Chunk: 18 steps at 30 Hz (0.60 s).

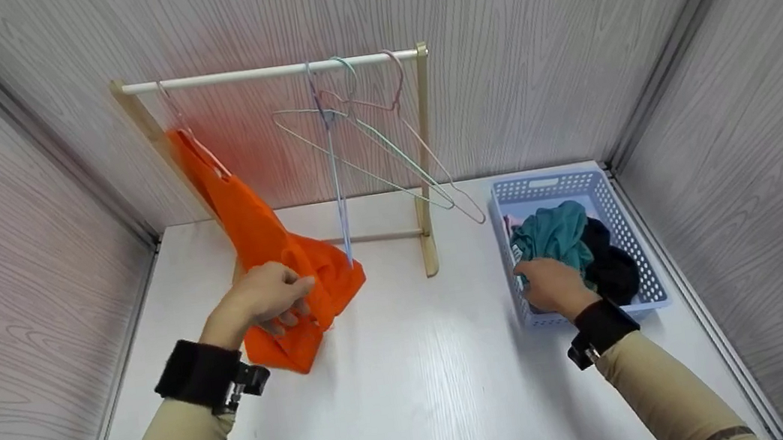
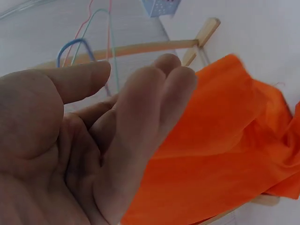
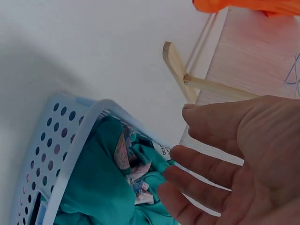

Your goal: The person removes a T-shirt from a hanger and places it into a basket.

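The orange garment (image 1: 268,259) hangs from a hanger at the left end of the rack (image 1: 266,72), its hem draped on the table (image 1: 413,384). The left hand (image 1: 269,297) rests against it, fingers relaxed and open, gripping nothing. The right hand (image 1: 551,286), fingers loosely spread, hovers at the teal cloth (image 1: 552,233) in the basket (image 1: 622,220), holding nothing.

Both arms in long beige/tan sleeves, snug fit, ending just short of the wrists. Left hand (image 1: 267,295) and right hand (image 1: 550,284) bare, no gloves or rings visible. Each wrist has a wide black strap; small black-and-metal camera mount sticks out on its side. Dark marking on right sleeve near frame edge, unreadable.
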{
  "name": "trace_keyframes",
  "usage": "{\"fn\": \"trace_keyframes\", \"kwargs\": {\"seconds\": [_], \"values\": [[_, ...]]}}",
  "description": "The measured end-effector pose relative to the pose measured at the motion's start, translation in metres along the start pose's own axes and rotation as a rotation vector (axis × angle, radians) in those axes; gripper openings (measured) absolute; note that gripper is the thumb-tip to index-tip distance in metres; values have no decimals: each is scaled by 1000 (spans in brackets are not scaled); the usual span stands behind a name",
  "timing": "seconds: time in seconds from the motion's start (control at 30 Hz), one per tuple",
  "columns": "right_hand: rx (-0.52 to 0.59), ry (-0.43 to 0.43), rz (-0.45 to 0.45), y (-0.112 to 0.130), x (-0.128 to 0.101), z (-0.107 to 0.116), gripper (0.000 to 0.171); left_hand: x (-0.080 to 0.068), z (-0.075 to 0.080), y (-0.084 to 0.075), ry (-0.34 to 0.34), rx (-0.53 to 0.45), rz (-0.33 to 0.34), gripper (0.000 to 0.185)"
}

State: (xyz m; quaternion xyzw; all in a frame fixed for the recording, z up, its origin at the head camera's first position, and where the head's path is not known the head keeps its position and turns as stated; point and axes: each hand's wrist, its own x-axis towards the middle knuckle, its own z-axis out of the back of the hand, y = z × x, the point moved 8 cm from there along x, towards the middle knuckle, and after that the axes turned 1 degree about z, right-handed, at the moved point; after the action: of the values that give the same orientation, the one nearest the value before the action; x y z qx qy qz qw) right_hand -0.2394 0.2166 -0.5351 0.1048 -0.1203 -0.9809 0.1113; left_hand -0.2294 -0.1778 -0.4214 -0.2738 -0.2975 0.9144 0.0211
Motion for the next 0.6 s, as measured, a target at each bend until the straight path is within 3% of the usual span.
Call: {"fn": "trace_keyframes", "kwargs": {"seconds": [0.13, 0.23, 0.4, 0.6], "values": [[12, 9, 0, 5, -1, -8, 37, -1, 40, -13, -116, -5, 13, 46], [7, 10, 8, 10, -1, -14, 37, 3, 60, -19, -188, -4, 29, 50], [23, 10, 24, 20, -1, -24, 34, 17, 74, -20, -286, 38, 83, 58], [13, 23, 3, 25, -2, -39, 31, 30, 84, -14, -473, 144, 139, 54]]}}
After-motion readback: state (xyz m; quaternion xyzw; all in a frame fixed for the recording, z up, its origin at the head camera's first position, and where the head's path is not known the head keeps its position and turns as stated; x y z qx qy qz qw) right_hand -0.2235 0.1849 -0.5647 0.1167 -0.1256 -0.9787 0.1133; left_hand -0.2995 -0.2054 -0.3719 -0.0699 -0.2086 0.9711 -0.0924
